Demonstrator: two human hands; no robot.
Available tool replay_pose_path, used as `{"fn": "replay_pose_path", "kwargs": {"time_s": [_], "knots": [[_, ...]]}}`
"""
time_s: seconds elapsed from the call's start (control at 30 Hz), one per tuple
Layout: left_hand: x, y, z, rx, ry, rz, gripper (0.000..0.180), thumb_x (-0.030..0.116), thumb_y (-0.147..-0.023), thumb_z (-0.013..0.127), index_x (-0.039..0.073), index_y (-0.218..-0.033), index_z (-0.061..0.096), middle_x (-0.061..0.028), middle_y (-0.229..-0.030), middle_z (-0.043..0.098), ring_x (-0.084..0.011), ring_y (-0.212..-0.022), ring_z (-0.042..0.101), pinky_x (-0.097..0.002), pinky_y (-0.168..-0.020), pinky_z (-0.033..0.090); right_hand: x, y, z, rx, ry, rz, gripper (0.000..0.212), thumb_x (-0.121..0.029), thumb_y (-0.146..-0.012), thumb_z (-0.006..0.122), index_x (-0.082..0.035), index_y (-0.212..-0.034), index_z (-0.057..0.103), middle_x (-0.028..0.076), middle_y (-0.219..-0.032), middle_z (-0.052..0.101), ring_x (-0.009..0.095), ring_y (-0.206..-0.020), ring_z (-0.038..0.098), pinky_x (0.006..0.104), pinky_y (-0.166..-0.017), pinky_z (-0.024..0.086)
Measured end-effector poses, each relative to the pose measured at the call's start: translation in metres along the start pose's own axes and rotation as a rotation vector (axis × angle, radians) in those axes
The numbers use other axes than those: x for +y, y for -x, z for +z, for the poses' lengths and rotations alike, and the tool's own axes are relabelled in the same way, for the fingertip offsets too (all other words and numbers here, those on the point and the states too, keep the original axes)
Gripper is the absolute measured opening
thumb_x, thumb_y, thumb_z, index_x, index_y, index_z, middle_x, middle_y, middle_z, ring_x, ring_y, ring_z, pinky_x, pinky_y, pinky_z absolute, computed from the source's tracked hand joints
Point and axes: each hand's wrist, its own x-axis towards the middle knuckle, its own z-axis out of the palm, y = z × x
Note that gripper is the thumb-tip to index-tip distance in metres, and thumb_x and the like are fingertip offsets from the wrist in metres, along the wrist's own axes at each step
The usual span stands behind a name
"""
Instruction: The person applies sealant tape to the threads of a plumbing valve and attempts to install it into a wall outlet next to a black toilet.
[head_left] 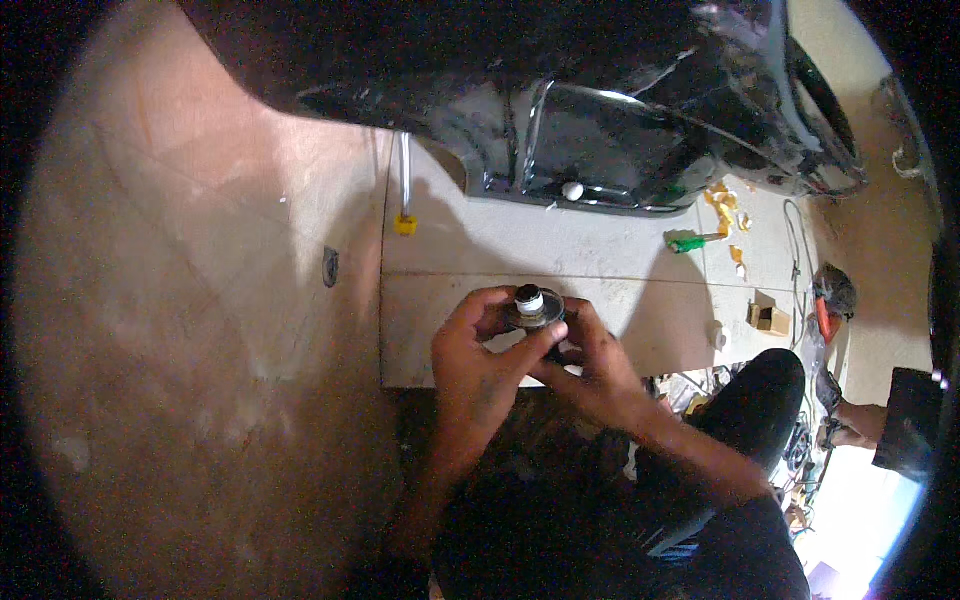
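Between both hands, above the near part of a white board (600,240), is a small round fitting (532,306) with a disc-like flange, a white collar and a dark top, held upright. My left hand (476,372) grips it from the left, thumb across the near side of the flange. Closed on its right side is my right hand (600,372), with fingers behind the flange and the thumb below. The fitting's lower part is hidden by the fingers. Beyond the board's far side rises a large glossy black moulded shell (620,140), with a white round knob (572,191) at its lower edge.
A metal rod with a yellow end (405,222) lies at the board's left. To the right are a green-handled screwdriver (688,243), brownish-yellow scraps (722,208), an open cardboard box (769,316), a cable (796,240) and an orange-and-black tool (826,315). Another person's limb (858,424) shows far right.
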Motion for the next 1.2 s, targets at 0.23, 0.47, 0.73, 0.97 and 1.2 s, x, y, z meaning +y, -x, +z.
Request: {"fn": "replay_pose_path", "kwargs": {"time_s": [0.23, 0.47, 0.73, 0.97, 1.2], "knots": [[0.011, -0.011, -0.015, 0.087, -0.064, 0.188, 0.041, 0.033, -0.086, 0.068, 0.001, -0.109, 0.06, -0.0044, -0.097, 0.064, -0.0137, -0.089, 0.057, -0.0301, -0.085, 0.045, -0.046, -0.004, -0.015, 0.211, 0.084, -0.146, 0.074, -0.014, -0.076, 0.077, -0.007, -0.135, 0.033, 0.017, -0.102, 0.065, 0.027, -0.094, 0.065, 0.039, -0.08, 0.052], [-0.022, -0.022, -0.029, 0.201, 0.263, -0.063, 0.036, 0.031, -0.093, 0.058, 0.001, -0.113, 0.06, -0.0018, -0.101, 0.062, -0.0113, -0.094, 0.056, -0.027, -0.084, 0.043, -0.022, -0.045, 0.01, 0.298, -0.002, -0.4, 0.051, -0.016, -0.068, 0.085, -0.006, -0.103, 0.048, 0.014, -0.093, 0.067, 0.023, -0.08, 0.067, 0.0363, -0.069, 0.054], [-0.045, -0.049, -0.06, 0.366, 0.777, 0.093, 0.04, 0.04, -0.096, 0.049, 0.005, -0.115, 0.057, -0.0071, -0.106, 0.062, -0.0179, -0.1, 0.058, -0.0332, -0.089, 0.044, -0.027, -0.108, 0.09, 0.263, -0.344, -0.367, 0.031, -0.005, -0.073, 0.079, -0.002, -0.097, 0.061, 0.007, -0.091, 0.069, 0.01, -0.083, 0.063, 0.0258, -0.075, 0.052], [-0.044, -0.05, -0.066, 0.37, 0.682, 0.144, 0.043, 0.042, -0.097, 0.046, 0.004, -0.116, 0.055, -0.008, -0.108, 0.061, -0.0178, -0.1, 0.058, -0.0324, -0.088, 0.044, -0.031, -0.116, 0.113, 0.299, -0.572, -0.29, 0.03, -0.004, -0.072, 0.079, -0.003, -0.097, 0.063, 0.005, -0.093, 0.069, 0.009, -0.085, 0.064, 0.0255, -0.079, 0.053], [-0.051, -0.045, -0.066, 0.335, 0.773, 0.219, 0.047, 0.044, -0.097, 0.047, 0.004, -0.12, 0.052, -0.0081, -0.111, 0.06, -0.0181, -0.103, 0.057, -0.0327, -0.091, 0.044, -0.027, -0.119, 0.115, 0.27, -0.534, -0.384, 0.028, -0.001, -0.074, 0.077, -0.002, -0.098, 0.063, 0.004, -0.093, 0.069, 0.01, -0.085, 0.064, 0.026, -0.08, 0.053]]}}
